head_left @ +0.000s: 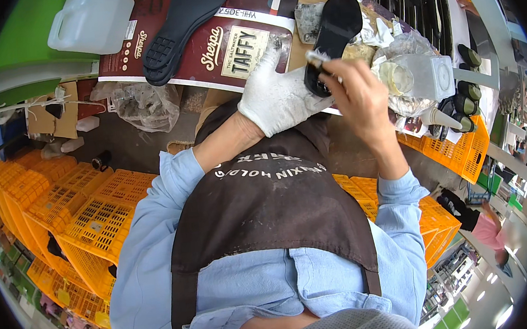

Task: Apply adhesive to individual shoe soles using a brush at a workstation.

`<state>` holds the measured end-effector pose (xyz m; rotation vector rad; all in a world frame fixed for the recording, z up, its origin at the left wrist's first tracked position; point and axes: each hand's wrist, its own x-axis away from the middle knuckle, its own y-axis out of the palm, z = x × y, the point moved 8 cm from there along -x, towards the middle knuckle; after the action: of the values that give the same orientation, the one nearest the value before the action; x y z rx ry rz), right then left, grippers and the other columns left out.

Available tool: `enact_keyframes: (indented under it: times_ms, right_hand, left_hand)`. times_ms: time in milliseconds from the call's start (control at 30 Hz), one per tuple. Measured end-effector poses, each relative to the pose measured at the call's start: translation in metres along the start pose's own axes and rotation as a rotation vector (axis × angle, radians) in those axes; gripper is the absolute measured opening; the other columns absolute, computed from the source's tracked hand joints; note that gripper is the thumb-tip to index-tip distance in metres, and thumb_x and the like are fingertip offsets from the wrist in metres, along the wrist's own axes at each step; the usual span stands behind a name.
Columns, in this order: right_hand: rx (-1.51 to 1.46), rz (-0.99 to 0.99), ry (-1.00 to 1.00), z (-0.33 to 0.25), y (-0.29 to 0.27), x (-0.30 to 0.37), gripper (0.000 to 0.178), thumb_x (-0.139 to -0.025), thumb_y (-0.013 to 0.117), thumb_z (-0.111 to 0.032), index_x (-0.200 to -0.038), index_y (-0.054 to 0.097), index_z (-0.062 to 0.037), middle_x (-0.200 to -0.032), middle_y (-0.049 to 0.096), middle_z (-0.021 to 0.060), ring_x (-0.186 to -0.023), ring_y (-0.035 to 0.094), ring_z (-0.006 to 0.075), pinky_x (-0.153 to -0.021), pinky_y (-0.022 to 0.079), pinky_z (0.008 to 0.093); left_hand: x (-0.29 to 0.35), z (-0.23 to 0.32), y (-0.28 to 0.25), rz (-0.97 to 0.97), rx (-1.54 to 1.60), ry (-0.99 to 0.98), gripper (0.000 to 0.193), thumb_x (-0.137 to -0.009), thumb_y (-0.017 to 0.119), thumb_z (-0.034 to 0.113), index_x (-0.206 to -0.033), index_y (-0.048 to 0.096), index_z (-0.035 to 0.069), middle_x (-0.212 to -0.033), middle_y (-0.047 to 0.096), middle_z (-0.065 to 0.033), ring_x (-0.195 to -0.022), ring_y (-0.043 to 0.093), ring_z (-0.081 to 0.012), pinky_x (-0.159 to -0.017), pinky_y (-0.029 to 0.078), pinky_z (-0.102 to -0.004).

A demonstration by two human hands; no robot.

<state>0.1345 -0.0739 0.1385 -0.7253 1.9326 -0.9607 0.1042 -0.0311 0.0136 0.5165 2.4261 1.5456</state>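
Observation:
My left hand [283, 95], in a white work glove with dark smudges, grips the near end of a black shoe sole [340, 22] at the table's near edge. Its thumb stands away from the sole, and the other fingers are partly hidden beneath it. The bare right hand [360, 98] pinches a small brush [317, 57] with a pale tip over the sole's near part. Motion blurs this hand a little, and its fingers cover much of the brush. Whether the bristles touch the sole I cannot tell.
Paired black soles [187, 22] lie on maroon printed board [205, 48], near a white plastic jug [94, 20]. To the right are a translucent container [433, 77] and crumpled plastic [412, 44]. Orange crates [100, 217] flank me. A person in pink [490, 230] is farther right.

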Motion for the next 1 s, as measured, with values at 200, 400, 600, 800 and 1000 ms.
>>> enact_keyframes:
  times_ms: [200,400,600,800,1000]
  right_hand:
    - [-0.165,0.014,-0.155,-0.014,-0.002,0.025,0.029,-0.073,0.074,0.0,-0.101,0.065,-0.0018,-0.089,0.066,0.0096,-0.072,0.066,0.0202,-0.059,0.054,0.0301]
    - [-0.09,-0.032,-0.184,-0.016,0.001,0.028,0.029,-0.071,0.075,0.003,-0.099,0.065,0.0007,-0.089,0.066,0.0102,-0.072,0.066,0.022,-0.059,0.054,0.0304]
    - [-0.096,0.044,-0.071,-0.008,-0.012,0.034,0.031,-0.071,0.077,0.004,-0.1,0.066,0.001,-0.088,0.067,0.0127,-0.074,0.067,0.0223,-0.062,0.054,0.0321]
    - [-0.463,-0.008,0.413,0.041,-0.006,0.027,0.016,-0.079,0.073,-0.008,-0.093,0.07,-0.0001,-0.078,0.066,0.0079,-0.061,0.059,0.0116,-0.055,0.046,0.0242]
    - [-0.006,0.205,0.437,0.096,-0.009,0.012,0.02,-0.081,0.074,-0.011,-0.098,0.07,-0.0003,-0.079,0.069,0.0046,-0.058,0.054,0.0057,-0.053,0.045,0.022]
  left_hand:
    - [0.003,0.008,-0.017,0.199,-0.23,0.043,0.084,-0.092,0.025,0.07,-0.136,0.041,0.001,-0.127,0.053,-0.0216,-0.118,0.051,-0.0324,-0.106,0.036,-0.045]
    - [-0.001,0.007,-0.013,0.101,-0.157,0.014,0.086,-0.091,0.025,0.07,-0.134,0.042,-0.003,-0.123,0.056,-0.022,-0.113,0.055,-0.0323,-0.106,0.037,-0.0438]
    - [-0.002,-0.002,0.006,-0.089,-0.144,-0.025,0.082,-0.092,0.023,0.068,-0.137,0.043,0.002,-0.125,0.056,-0.0199,-0.108,0.057,-0.0306,-0.1,0.043,-0.0409]
    - [-0.002,-0.003,0.001,0.088,-0.129,-0.007,0.078,-0.094,0.026,0.065,-0.138,0.04,0.003,-0.127,0.054,-0.0182,-0.11,0.055,-0.0299,-0.102,0.039,-0.0468]
    - [-0.006,-0.009,-0.002,0.168,-0.034,0.017,0.089,-0.09,0.034,0.071,-0.14,0.035,-0.002,-0.134,0.048,-0.0191,-0.127,0.043,-0.0366,-0.112,0.028,-0.0519]
